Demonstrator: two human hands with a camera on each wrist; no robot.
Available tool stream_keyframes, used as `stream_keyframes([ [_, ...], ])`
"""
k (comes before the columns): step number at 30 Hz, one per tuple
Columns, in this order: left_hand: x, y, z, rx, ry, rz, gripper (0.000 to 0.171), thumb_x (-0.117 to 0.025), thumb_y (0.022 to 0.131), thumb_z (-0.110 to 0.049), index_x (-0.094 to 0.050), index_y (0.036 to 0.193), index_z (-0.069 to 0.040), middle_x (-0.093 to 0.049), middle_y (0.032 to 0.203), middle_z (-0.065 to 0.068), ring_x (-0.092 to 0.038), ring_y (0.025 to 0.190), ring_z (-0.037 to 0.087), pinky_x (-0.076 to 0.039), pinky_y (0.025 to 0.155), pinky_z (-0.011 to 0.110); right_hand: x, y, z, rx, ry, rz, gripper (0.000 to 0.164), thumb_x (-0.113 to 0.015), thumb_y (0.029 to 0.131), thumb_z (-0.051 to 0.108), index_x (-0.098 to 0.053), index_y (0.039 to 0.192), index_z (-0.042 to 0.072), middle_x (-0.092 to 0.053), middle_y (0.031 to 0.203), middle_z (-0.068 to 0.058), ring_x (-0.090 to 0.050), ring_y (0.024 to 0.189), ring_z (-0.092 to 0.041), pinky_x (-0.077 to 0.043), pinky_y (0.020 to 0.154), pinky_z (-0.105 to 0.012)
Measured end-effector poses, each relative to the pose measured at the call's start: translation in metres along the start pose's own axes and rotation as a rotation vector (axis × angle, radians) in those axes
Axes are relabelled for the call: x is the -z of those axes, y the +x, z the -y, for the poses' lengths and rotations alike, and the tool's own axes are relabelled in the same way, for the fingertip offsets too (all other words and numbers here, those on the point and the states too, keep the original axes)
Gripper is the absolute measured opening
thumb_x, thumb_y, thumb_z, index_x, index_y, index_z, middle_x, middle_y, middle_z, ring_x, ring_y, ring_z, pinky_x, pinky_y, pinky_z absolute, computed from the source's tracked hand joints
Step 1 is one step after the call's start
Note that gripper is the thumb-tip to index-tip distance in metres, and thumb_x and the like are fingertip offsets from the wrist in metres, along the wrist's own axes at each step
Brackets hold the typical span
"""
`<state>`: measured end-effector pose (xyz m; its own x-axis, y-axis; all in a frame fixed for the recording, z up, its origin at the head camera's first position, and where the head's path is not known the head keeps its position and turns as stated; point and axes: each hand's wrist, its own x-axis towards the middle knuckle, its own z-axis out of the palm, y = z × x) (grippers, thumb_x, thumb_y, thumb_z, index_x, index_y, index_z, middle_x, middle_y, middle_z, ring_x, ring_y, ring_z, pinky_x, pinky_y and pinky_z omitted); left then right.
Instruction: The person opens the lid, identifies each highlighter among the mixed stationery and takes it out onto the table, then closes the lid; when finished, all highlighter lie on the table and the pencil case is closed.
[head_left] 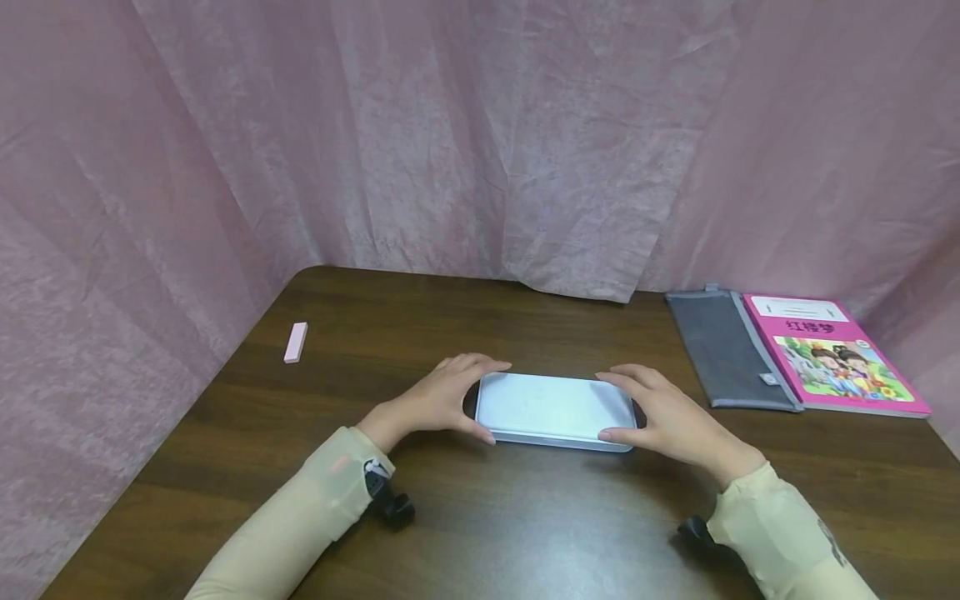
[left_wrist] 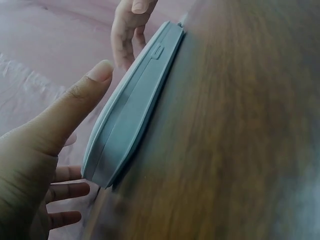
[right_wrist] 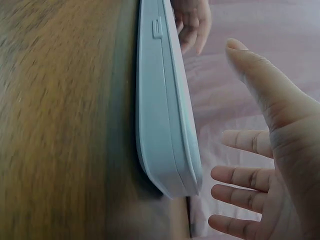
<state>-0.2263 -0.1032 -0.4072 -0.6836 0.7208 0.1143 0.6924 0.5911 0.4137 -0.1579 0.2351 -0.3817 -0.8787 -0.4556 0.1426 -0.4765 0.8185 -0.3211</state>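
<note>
I had both hands set about the case (head_left: 555, 412), which lay flat on the table (head_left: 525, 533) in front of me, its long side toward me and its lid down. The left hand (head_left: 442, 398) stood at the left end and the right hand (head_left: 660, 417) at the right, each with the thumb on my side and the fingers toward the far edge. Neither had a grip. In the right wrist view the thumb and fingers were spread and clear of the case; in the left, the thumb stood off the lid, and I could not tell whether a fingertip behind the end was touching.

I judged the step to be a two-handed approach or release, with no hold on the case; one instant could not settle which. If I meant to take hold, the next move called for bringing both hands in evenly, so that neither end got pushed askew. The catch (right_wrist: 158, 29) on the near side sat between my hands, away from both thumbs.

The eraser (head_left: 296, 342) lay well off to the left, and the pouch (head_left: 723, 350) and book (head_left: 840, 358) to the right.
</note>
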Motion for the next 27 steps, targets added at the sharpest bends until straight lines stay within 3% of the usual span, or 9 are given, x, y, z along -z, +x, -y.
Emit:
stream_keyframes([
  [18,-0.007,0.006,-0.003,-0.002,-0.017,0.046,0.103,-0.079,0.061,-0.066,-0.037,0.147,-0.026,-0.046,0.143,-0.002,-0.039,0.135,0.018,-0.033,0.112,0.045,-0.017,0.018,0.010,0.042,-0.017,0.002,0.078,-0.071,0.075,0.061,-0.053,0.136,0.014,-0.054,0.133,-0.013,-0.052,0.121,-0.032,-0.041,0.100,-0.056],
  [27,-0.013,0.005,0.001,0.009,-0.010,0.062,0.104,-0.076,0.063,-0.069,-0.034,0.148,-0.027,-0.047,0.141,-0.002,-0.040,0.133,0.017,-0.034,0.111,0.045,-0.024,0.021,0.015,0.045,-0.031,0.006,0.088,-0.074,0.071,0.062,-0.051,0.138,0.010,-0.054,0.133,-0.012,-0.051,0.123,-0.032,-0.037,0.104,-0.055],
])
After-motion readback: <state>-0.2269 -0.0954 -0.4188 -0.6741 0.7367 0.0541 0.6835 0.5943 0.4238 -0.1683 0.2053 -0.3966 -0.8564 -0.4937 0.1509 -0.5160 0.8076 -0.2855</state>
